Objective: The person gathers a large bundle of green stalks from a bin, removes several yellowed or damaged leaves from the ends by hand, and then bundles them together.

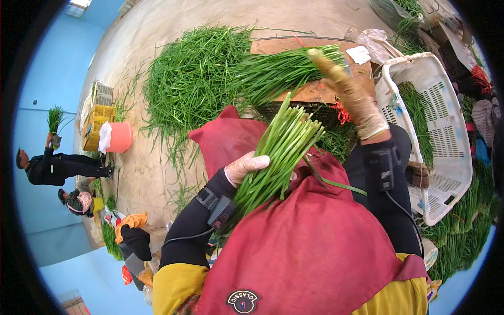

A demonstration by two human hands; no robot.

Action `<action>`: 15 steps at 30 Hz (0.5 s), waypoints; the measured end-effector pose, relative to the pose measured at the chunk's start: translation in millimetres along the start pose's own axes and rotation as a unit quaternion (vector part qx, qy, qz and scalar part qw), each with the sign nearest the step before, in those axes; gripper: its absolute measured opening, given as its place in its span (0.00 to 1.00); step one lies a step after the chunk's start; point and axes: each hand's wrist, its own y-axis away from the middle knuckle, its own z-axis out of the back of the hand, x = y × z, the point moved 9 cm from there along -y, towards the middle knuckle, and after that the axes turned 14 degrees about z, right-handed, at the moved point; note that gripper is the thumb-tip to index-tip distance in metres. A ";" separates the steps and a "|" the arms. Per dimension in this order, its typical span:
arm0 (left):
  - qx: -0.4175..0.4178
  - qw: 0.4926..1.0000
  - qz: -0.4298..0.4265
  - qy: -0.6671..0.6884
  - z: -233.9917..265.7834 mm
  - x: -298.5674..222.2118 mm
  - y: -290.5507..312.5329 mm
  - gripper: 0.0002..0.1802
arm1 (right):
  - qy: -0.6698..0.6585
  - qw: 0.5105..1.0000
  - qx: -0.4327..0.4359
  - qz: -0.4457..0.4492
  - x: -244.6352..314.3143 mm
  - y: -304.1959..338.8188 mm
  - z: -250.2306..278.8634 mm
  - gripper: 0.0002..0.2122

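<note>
A thick bunch of green chives (273,152) slants across my lap, its pale cut ends pointing up and away from me. My left hand (247,167), in a thin pale glove, grips it with the thumb lying over the stalks. My right hand (344,86), gloved too and slightly blurred, is raised at the right with its fingers stretched out, apart from the bunch. Beneath and beside it is a brown board (310,94) carrying a second pile of chives (289,68). Red ties (341,113) hang at the board's near edge.
A large heap of loose chives (197,79) covers the floor at the far left of the board. To my right stands a white plastic basket (446,131) with chives inside. A pink bucket (119,137) and yellow crates (98,123) stand left, near two people (63,168).
</note>
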 end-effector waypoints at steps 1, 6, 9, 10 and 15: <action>-0.010 1.000 0.003 -0.019 0.2 0.4 -0.9 0.44 | 0.009 0.998 0.069 0.003 -9.5 -5.8 -33.8 0.31; -0.044 0.994 -0.014 -0.100 3.0 0.0 2.6 0.43 | -0.009 0.998 -0.051 -0.021 -23.6 -6.4 -29.5 0.25; -0.069 0.991 -0.016 -0.113 9.7 3.1 3.6 0.41 | -0.033 0.998 -0.016 -0.060 -19.4 14.5 -22.6 0.21; -0.074 0.989 -0.018 -0.125 11.6 2.9 1.3 0.40 | 0.036 0.998 0.044 -0.002 -12.7 12.2 -32.6 0.20; -0.116 0.987 -0.032 -0.103 21.5 12.1 -3.9 0.36 | 0.020 0.999 0.031 -0.022 -52.9 41.8 -62.3 0.19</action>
